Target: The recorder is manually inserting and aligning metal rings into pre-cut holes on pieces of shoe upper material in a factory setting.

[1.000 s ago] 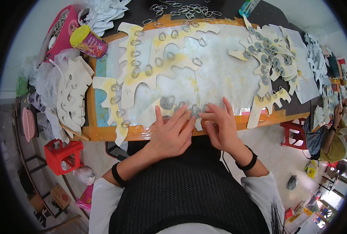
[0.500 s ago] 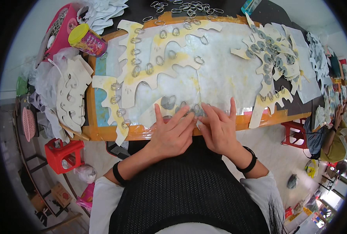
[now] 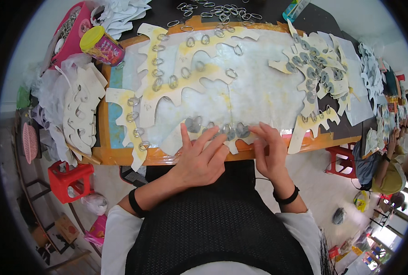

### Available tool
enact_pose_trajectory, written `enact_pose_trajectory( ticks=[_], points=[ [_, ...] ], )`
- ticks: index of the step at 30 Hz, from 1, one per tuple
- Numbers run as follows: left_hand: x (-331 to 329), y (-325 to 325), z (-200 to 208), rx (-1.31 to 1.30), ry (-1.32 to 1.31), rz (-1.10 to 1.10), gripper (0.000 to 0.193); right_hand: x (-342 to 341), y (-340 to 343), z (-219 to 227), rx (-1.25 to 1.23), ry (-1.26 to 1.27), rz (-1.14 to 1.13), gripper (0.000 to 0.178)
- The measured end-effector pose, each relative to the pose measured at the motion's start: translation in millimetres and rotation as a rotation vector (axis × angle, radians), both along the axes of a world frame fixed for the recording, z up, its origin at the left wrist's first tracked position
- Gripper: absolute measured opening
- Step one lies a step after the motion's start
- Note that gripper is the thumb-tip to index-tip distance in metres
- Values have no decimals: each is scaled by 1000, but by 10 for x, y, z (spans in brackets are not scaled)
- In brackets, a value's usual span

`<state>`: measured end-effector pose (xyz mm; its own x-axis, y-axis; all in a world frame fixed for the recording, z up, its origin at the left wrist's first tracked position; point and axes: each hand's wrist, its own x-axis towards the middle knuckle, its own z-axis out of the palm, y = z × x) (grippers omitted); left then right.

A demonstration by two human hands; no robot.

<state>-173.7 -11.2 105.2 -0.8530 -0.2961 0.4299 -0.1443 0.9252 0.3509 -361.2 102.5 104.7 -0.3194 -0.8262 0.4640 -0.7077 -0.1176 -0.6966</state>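
Cream scalloped sheet piece (image 3: 176, 138) with grey oval patches (image 3: 194, 124) is lying centre-frame; my left hand (image 3: 200, 160), fingers spread, is seemingly steadying it while my right hand (image 3: 271, 153) is resting half-curled at its right end, whether pinching I can't tell.

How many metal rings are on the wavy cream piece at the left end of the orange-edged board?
4, one below another: top ring, second ring, third ring, bottom ring. None looks hidden.

Left hand (image 3: 200, 161) palm-down, fingers (image 3: 206, 138) spread, right hand (image 3: 272, 155) alongside, fingers bent.
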Motion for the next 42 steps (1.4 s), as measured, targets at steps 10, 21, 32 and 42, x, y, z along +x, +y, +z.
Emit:
enact_pose_trajectory(
  ticks=[10,21,32,42],
  points=[
    [-157,-2,-3,53,-49,-64,50,17,-63,89,80,244,-18,47],
    [-177,-12,-87,-199,-105,-44,54,-47,-47,148,179,363,45,39],
    [-183,-27,2,-167,-140,-40,38,-7,-19,168,218,436,70,26],
    [-175,-6,21,46,-85,23,40,-27,-200,199,153,-9,-166,27]
  ],
)
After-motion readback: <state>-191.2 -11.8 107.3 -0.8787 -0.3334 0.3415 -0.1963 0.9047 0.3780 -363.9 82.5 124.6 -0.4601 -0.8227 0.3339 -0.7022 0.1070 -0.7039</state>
